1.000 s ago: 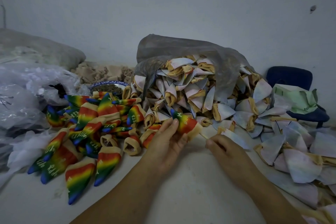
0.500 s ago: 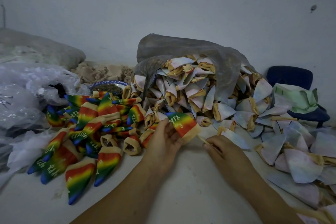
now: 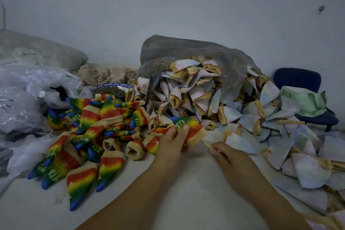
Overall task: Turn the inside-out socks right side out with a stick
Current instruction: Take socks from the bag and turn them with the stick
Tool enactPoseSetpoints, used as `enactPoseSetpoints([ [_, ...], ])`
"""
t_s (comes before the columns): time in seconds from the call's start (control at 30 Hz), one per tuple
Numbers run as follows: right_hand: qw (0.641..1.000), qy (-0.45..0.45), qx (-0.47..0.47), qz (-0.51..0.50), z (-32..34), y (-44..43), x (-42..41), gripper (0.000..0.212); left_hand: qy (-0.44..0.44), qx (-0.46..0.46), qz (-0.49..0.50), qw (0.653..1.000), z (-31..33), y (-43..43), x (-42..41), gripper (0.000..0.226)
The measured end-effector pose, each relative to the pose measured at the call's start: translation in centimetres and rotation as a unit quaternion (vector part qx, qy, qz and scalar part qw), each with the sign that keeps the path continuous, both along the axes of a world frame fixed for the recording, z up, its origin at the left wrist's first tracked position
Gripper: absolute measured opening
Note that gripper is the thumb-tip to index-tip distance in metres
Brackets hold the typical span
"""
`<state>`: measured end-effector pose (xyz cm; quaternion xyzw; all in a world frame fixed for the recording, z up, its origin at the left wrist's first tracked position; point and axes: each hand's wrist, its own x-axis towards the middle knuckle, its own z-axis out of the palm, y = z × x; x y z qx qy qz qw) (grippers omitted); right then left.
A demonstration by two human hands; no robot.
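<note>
1. Your left hand [image 3: 173, 140] is gripping a rainbow sock [image 3: 188, 127], with the thumb pressing on its coloured face and the fingers curling under it.
2. Your right hand [image 3: 229, 157] is pinching the stick [image 3: 207, 144] in curled fingers. The stick is running up-left into the sock's beige cuff.
3. Your hands are sitting apart over the white table [image 3: 186, 192]. The sock is lying just left of the right hand, with the stick bridging the gap. I can't tell if the sock is touching the table.
4. The rainbow pile [image 3: 89, 132] is lying left of your left hand.
5. Pale inside-out socks [image 3: 196, 95] are spilling from a grey bag [image 3: 186, 48] behind both hands and spreading to your right.
</note>
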<state>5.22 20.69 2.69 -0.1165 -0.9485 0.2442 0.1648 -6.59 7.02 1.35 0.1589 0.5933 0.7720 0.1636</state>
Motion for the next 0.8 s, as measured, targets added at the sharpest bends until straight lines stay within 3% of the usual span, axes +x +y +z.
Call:
enactPoseSetpoints([
  [0.17, 1.000, 0.006, 0.002, -0.005, 0.5, 0.6, 0.3, 0.024, 0.059, -0.054, 0.009, 0.997, 0.3, -0.2, 0.5, 0.068],
  [0.4, 0.999, 0.018, 0.029, 0.020, 0.6, 1.5, 0.4, 0.028, 0.072, -0.107, -0.028, 0.991, 0.2, -0.4, 0.8, 0.070],
  [0.53, 0.998, 0.042, 0.046, 0.005, 0.6, 1.0, 0.2, 0.024, 0.121, -0.210, -0.020, 0.970, 0.3, -0.4, 0.4, 0.053],
  [0.67, 0.999, 0.037, 0.018, -0.032, 0.1, -0.6, -0.1, 0.022, 0.118, -0.182, 0.006, 0.976, 1.1, -0.3, 1.0, 0.075],
  [0.8, 0.998, 0.036, -0.035, -0.046, -0.4, -1.6, -0.3, 0.023, 0.137, -0.186, 0.019, 0.973, 1.0, -0.1, 0.7, 0.074],
])
